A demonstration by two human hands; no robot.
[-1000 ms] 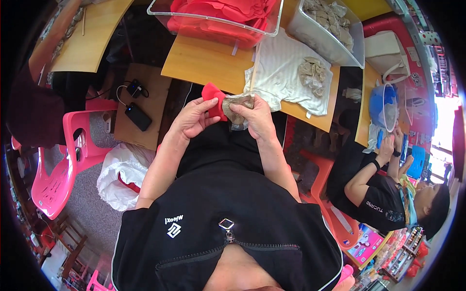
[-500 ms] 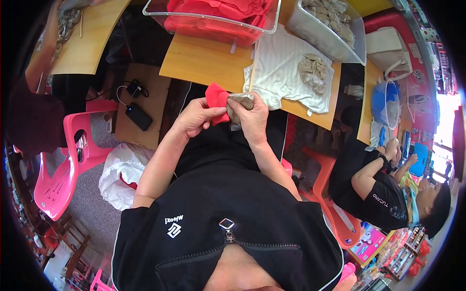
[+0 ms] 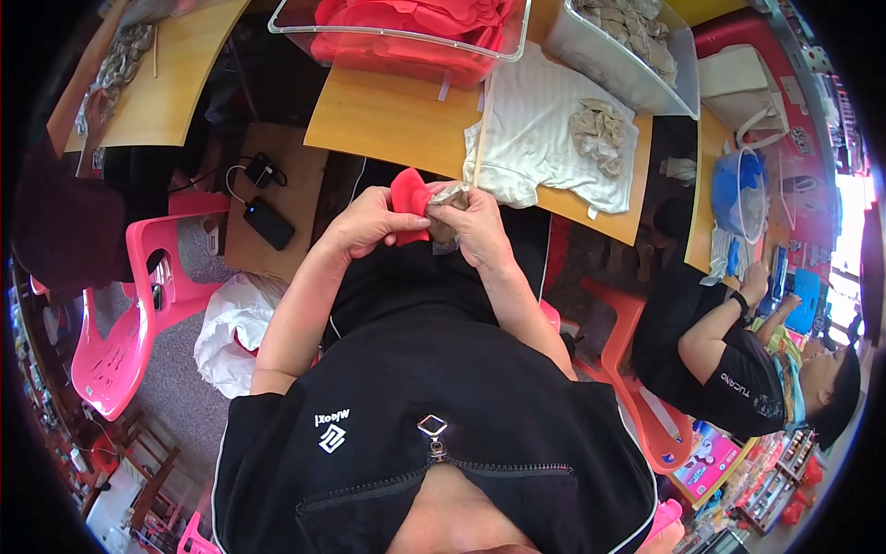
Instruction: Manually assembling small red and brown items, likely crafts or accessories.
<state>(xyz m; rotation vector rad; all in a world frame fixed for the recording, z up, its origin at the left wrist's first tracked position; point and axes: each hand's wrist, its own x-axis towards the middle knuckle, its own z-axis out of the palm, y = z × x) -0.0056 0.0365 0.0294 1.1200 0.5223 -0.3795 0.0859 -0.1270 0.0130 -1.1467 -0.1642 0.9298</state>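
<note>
My left hand [image 3: 367, 224] grips a small red fabric piece [image 3: 407, 196] just below the wooden table's [image 3: 388, 120] front edge. My right hand [image 3: 474, 222] pinches a crumpled beige-grey fabric piece [image 3: 449, 197] pressed against the red one. Both hands meet over my lap. On the table ahead lies a white cloth [image 3: 535, 138] with a small heap of beige fabric pieces [image 3: 600, 134] on it.
A clear bin of red pieces [image 3: 415, 37] and a clear bin of beige pieces [image 3: 628, 37] stand at the back. A pink chair [image 3: 129, 314], a white bag [image 3: 231, 332] and a phone on a low board [image 3: 268, 222] lie left. Another person [image 3: 738, 369] sits right.
My hands have stayed together on the two fabric pieces, with only small finger shifts; the red piece now stands a little higher between them.
</note>
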